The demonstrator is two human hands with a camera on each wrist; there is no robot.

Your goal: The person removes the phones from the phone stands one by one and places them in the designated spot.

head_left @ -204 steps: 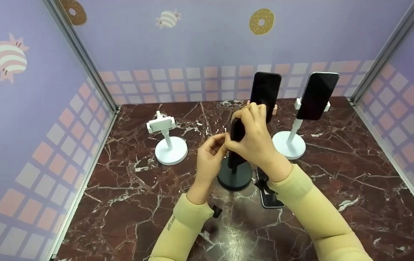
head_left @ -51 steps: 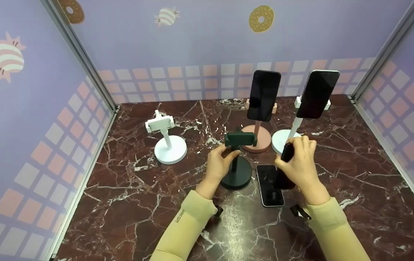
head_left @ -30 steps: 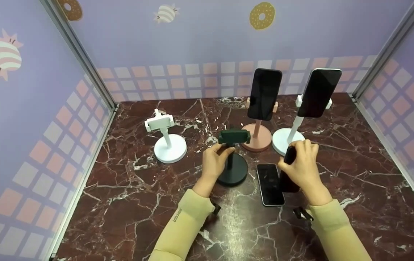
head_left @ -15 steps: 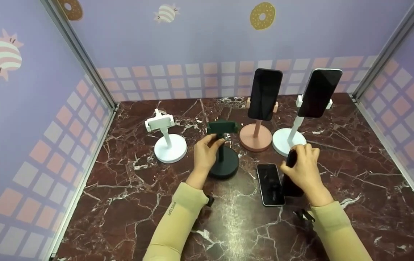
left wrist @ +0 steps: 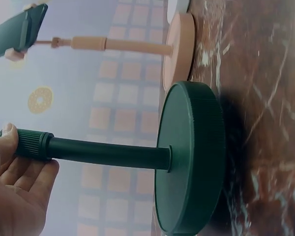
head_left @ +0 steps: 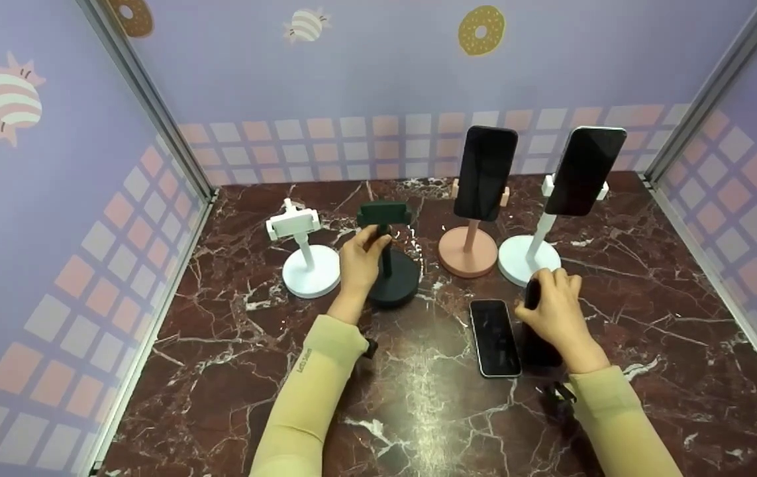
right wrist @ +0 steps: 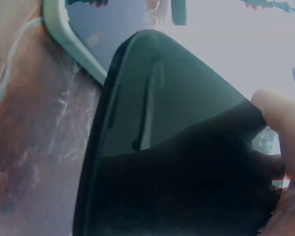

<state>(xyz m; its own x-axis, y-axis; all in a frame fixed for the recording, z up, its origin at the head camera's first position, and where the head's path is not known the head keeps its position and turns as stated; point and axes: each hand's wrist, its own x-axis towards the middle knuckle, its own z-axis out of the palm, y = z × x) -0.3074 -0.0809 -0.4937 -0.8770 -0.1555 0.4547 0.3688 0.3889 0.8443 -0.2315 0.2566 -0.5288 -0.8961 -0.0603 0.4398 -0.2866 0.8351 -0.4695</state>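
In the head view my left hand (head_left: 358, 265) grips a dark green phone stand (head_left: 391, 278) by the upper stem, under its holder. Thumb and fingers wrap the ribbed collar of the stem (left wrist: 34, 144) in the left wrist view, and the round base appears on or just above the tabletop. My right hand (head_left: 555, 315) pinches a black phone (head_left: 537, 344) by its far end. That phone slants down toward the table; whether its lower end touches is hard to tell. To its left a second phone (head_left: 495, 338) with a silver edge lies face up.
A white stand (head_left: 310, 270) with a bare holder stands left of the green one. At the back right, a pink stand (head_left: 467, 252) and another white stand (head_left: 529, 260) each carry an upright phone. Patterned walls enclose the marble-look table (head_left: 219, 397).
The black phone, earlier up at the green stand between both hands, is now low at the right in my right hand. My left hand has shifted the green stand left and back.
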